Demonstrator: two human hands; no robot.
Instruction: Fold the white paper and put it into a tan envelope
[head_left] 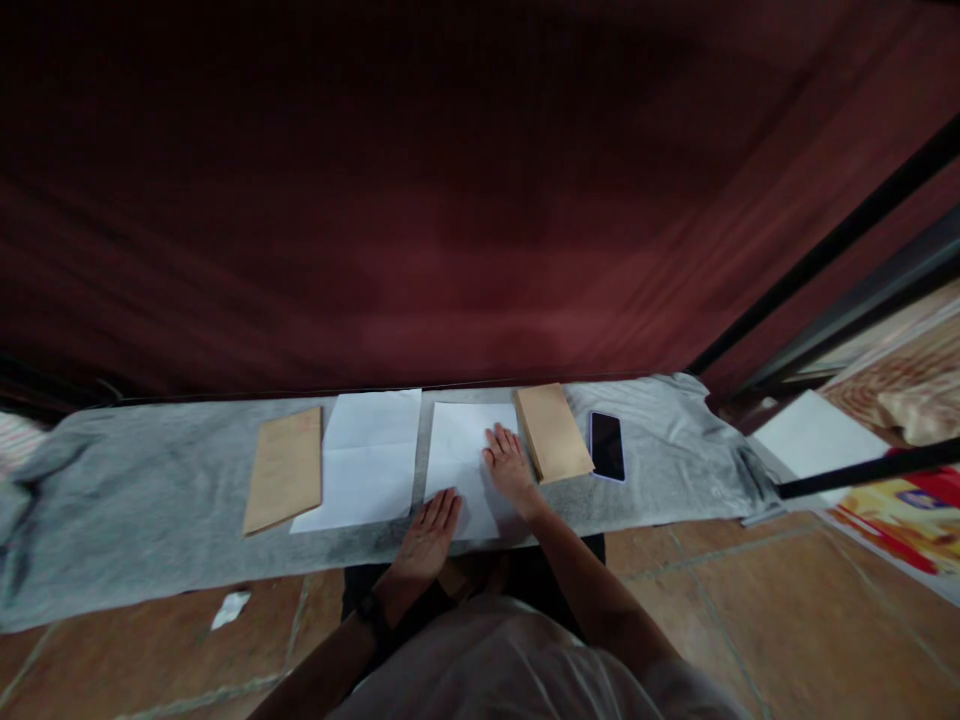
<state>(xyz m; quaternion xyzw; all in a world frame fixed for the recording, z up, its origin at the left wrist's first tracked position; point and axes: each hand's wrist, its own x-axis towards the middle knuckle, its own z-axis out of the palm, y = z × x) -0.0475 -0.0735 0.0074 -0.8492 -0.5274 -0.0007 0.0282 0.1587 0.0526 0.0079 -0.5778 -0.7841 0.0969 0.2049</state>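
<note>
A white sheet of paper lies before me on a grey cloth-covered surface. Flat on its right half rests my right hand, fingers stretched out. My left hand is at the sheet's lower left edge, its fingers extended and laid on the paper. To the left is a second white sheet with faint crease lines. Right beside my right hand sits a stack of brown envelopes. Neither hand grips anything.
Another brown envelope or stack lies left of the sheets. A phone with a dark screen is right of the envelopes. A dark red curtain hangs behind. Below are floor tiles with a crumpled white scrap.
</note>
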